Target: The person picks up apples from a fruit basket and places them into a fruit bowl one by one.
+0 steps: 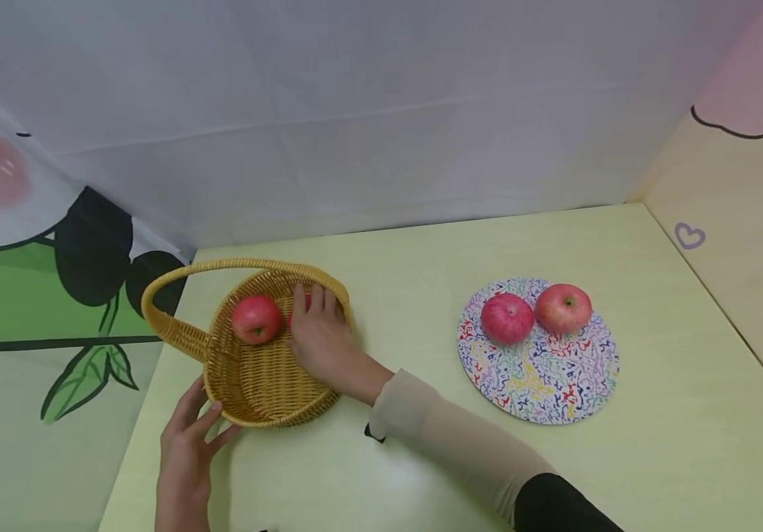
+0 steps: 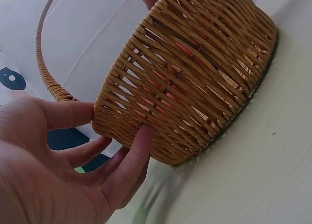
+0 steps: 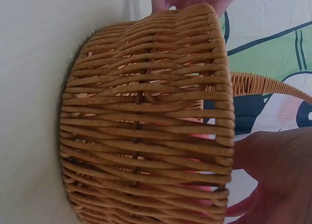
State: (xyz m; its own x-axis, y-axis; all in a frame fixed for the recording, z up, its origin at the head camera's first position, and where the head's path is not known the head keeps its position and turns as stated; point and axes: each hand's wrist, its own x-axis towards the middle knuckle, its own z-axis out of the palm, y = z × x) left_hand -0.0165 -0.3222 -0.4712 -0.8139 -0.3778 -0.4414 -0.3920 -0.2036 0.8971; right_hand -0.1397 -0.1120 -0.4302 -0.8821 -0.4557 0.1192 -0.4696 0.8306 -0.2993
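Observation:
A wicker basket (image 1: 275, 380) with a tall arched handle sits at the left of the table. One red apple (image 1: 256, 320) lies inside it, towards the left wall. My right hand (image 1: 321, 340) reaches over the near right rim, and its fingers grip another red apple (image 1: 308, 301), mostly hidden beneath them. Outside the basket, at its near left, my left hand (image 1: 188, 436) has its fingers spread, with fingertips touching the woven wall (image 2: 180, 87) and rim. The right wrist view shows mainly the basket's outer wall (image 3: 146, 121) with part of the right hand (image 3: 275, 170) beyond the rim.
To the right, a round plate (image 1: 528, 391) with a colourful squiggle pattern bears a dark pink apple (image 1: 507, 319) and a lighter red apple (image 1: 563, 308), side by side near its far edge. A pale cloth wall (image 1: 388, 148) rises behind the table (image 1: 408, 295).

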